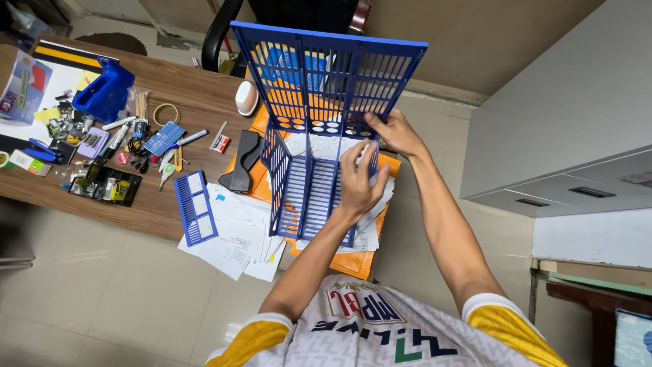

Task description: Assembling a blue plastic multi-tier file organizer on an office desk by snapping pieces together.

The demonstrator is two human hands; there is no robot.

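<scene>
The person held one blue plastic file rack (319,129) upright over the worktop (197,102), above a spread of loose white papers (231,231) and orange folders (261,187). The left hand (358,182) lay flat against a slotted divider panel inside the rack, its grip closed on the panel's edge. The right hand (397,134) gripped the rack's right side where the base met the tall back grid, fingers clamped on it. One separate blue divider panel (195,207) lay flat on the papers, left of the rack. One black pouch (244,161) rested just beside the rack's left wall. One white computer mouse (246,98) sat further back. One blue tray (105,92) stood among scattered pens and small stationery.
</scene>
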